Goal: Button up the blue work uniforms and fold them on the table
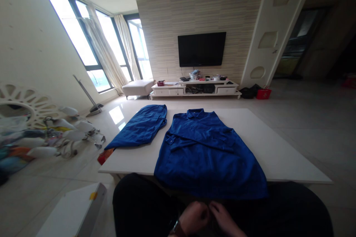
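In the head view, the blue shirt [204,152] lies spread out on the white bench [278,148], directly beyond the two hands and in front of the seated person's dark-clad knees [141,203]. The left grip [196,215], with a watch [176,227] at its wrist, is below the shirt's hem, near it but apart from the cloth as far as the dim light shows. Its fingers are curled inward; how far open it is and whether it has hold of anything small, I cannot tell. The right grip [221,213] is just beside it, also below the hem, fingers bent towards the left one; its opening and any hold are likewise unclear. The shirt's collar [195,113] points away from the person, towards the television [201,49], and its wide hem faces the hands, drooping over the bench's near edge. Its long axis runs from hem to collar, away from the person and leaning slightly left, with the sleeves laid across the front. To the left of the shirt, well apart from both grips, a folded blue garment [140,126] lies over the bench's left side, its long axis slanting from near left to far right.
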A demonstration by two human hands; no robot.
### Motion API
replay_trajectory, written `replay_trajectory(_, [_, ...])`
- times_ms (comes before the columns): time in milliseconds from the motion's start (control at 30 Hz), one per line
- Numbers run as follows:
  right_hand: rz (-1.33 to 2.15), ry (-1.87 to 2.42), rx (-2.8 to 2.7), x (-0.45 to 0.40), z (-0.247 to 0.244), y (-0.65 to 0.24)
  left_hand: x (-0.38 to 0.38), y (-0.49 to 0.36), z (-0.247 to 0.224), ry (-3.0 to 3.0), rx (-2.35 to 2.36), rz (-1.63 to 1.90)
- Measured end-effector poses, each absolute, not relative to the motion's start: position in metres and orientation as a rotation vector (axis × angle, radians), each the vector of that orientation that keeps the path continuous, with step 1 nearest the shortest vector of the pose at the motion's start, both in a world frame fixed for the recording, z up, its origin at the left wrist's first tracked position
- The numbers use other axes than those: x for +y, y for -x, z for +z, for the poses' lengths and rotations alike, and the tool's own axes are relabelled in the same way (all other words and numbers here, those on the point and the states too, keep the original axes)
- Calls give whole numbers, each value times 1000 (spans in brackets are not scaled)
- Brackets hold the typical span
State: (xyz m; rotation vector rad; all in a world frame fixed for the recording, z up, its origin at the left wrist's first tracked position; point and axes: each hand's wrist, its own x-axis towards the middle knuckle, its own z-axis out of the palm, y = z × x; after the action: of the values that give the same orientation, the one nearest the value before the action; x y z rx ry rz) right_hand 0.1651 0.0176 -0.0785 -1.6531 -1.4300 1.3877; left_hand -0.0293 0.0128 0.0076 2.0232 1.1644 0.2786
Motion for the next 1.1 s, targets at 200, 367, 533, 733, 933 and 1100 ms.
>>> replay_trajectory(200, [1503, 1475, -1379, 17, -82, -162, 13, 27, 13, -2020, 1240, 265])
replay_trajectory(367, [1528, 1411, -1266, 11, -78, -157, 14, 26, 9, -2016, 1261, 327])
replay_trajectory(533, [1466, 1404, -1455, 10, -75, -162, 14, 27, 2, -1971, 1240, 380])
replay_trajectory(733, [1529, 1271, -1435, 11, -65, -159, 17, 24, -3, -1507, 1073, 639])
replay_trajectory(933, [1714, 1043, -1506, 3, -32, -149, 13, 22, 5, -767, 666, 650])
replay_trajectory(1100, [1683, 1334, -1491, -1, -25, -150, 7, 21, 22, -702, 451, 611])
